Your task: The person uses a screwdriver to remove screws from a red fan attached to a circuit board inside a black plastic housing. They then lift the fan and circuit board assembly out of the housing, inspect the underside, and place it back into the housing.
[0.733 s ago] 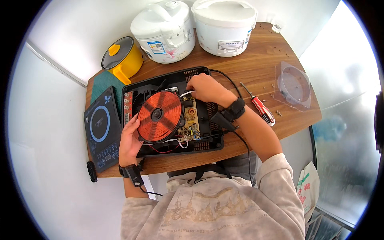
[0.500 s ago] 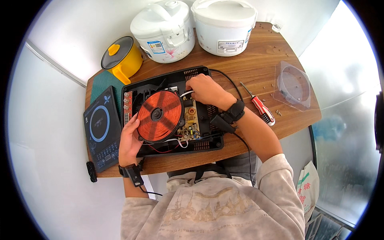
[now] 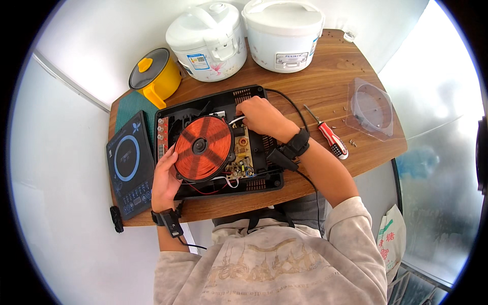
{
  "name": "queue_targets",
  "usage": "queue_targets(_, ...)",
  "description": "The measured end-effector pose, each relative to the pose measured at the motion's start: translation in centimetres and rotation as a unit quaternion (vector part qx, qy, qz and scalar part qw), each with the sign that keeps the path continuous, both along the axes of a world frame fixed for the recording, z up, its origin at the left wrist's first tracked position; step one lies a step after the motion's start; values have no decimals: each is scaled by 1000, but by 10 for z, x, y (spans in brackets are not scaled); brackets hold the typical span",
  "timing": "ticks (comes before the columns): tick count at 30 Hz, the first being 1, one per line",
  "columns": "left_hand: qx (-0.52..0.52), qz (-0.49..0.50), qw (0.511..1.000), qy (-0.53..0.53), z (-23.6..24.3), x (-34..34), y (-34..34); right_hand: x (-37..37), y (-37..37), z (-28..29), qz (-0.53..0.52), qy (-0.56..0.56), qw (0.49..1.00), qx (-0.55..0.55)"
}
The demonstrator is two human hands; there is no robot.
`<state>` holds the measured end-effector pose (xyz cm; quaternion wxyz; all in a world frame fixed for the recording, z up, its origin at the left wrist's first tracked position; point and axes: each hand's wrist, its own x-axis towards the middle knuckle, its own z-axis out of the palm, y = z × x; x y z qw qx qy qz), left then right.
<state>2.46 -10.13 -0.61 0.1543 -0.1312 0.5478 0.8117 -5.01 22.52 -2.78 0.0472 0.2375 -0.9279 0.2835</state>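
An opened induction cooker base [image 3: 267, 185] lies on the wooden table, its black housing holding a green-brown circuit board [image 3: 243, 152]. Over it sits a round copper induction coil [image 3: 216, 152] with a black hub, slightly tilted. My left hand [image 3: 165, 179] grips the coil's left rim between thumb and fingers. At the housing's far right part, my right hand [image 3: 264, 116] is closed, fingertips pointing down by a white-sleeved wire [image 3: 236, 120] that runs from the coil. What these fingertips hold is hidden under the hand. White and red wires hang below the coil.
The cooker's dark glass top panel [image 3: 131, 165] leans at the left on a green mat [image 3: 129, 109]. Behind stand a yellow pot [image 3: 165, 81] and two white rice cookers [image 3: 211, 46]. To the right lie a red-and-white screwdriver [image 3: 333, 140], loose screws [image 3: 353, 143] and a clear plastic tray [image 3: 373, 109].
Almost nothing differs. Both hands keep their places at the coil and the housing, and the whole view has shifted very slightly.
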Motion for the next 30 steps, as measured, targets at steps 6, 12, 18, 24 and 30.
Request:
queue_targets(6, -6, -8, 1000, 10, 2, 1, 3, -1, 3, -10, -10, 0, 998, -64)
queue_targets(12, 4, -18, 1000, 17, -5, -1, -2, 1, 5, -5, -2, -2, 996, -84)
queue_targets(18, -1, -20, 1000, 23, -2, 1, 0, 5, 4, 2, -11, 13, 999, -35)
queue_targets(24, -4, -24, 999, 26, -1, 1, 2, 4, 5, 1, -19, 39, 999, -5)
queue_targets(30, -9, -21, 999, 27, -4, 1, 1, -1, 3, 0, -12, 57, 998, 19)
